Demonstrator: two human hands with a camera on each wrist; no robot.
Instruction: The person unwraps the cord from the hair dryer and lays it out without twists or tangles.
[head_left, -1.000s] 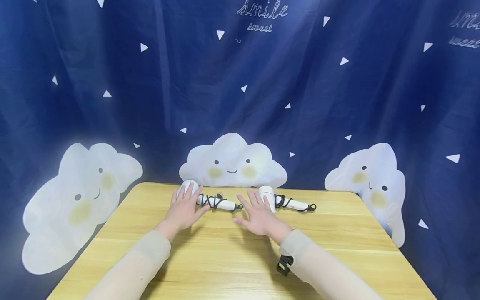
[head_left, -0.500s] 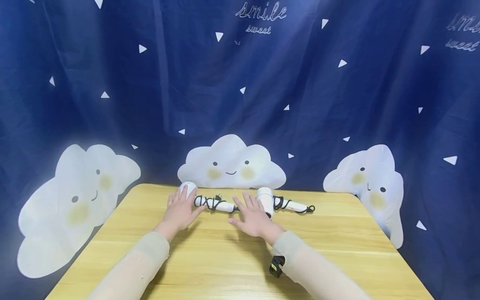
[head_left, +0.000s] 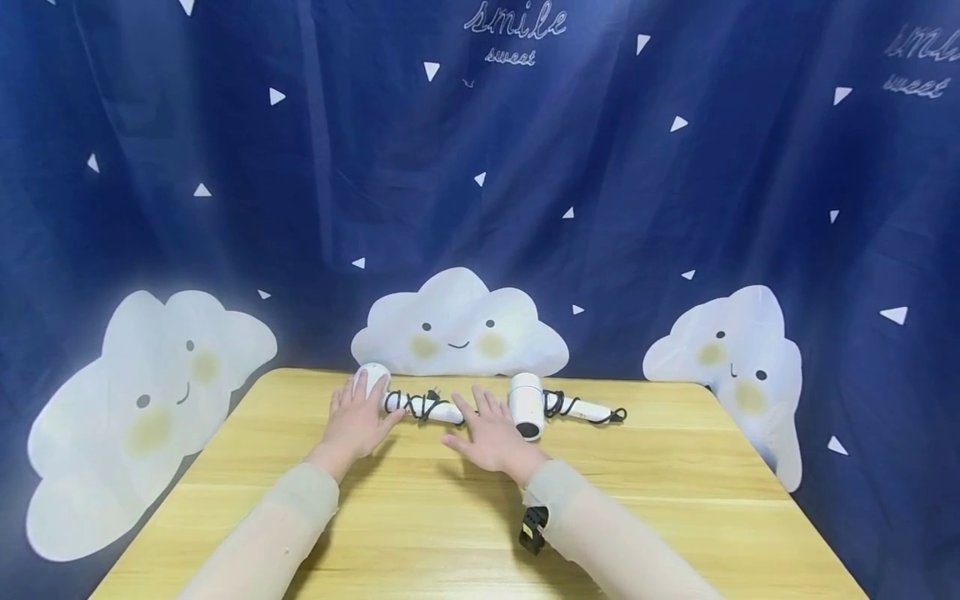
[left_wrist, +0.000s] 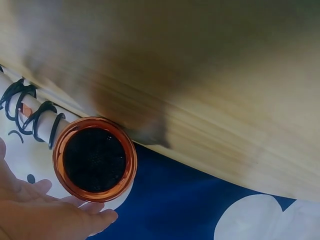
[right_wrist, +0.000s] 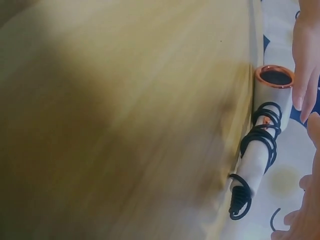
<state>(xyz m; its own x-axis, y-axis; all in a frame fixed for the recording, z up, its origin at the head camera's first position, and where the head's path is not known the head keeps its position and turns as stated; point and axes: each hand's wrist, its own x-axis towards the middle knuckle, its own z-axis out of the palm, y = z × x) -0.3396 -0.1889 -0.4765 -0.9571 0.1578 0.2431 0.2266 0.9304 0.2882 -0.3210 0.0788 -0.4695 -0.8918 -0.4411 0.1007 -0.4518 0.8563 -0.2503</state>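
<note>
Right hand (head_left: 489, 437): fingers spread, holding nothing; overlapped the right hair dryer (head_left: 528, 400) a second ago, now just left of it.
Left hand (head_left: 350, 425): fingers extended, at the head of the left hair dryer (head_left: 423, 407); contact unclear.
Dryers: both near the far edge of the desk (head_left: 465, 533).

White hair dryers (head_left: 527, 402) (black cords (right_wrist: 259, 136))

The hair dryers (head_left: 527, 398) look smooth plastic with glossy coppery rims (left_wrist: 58, 160), the table (head_left: 442, 533) grained wood, the curtain (head_left: 420, 208) cloth.
</note>
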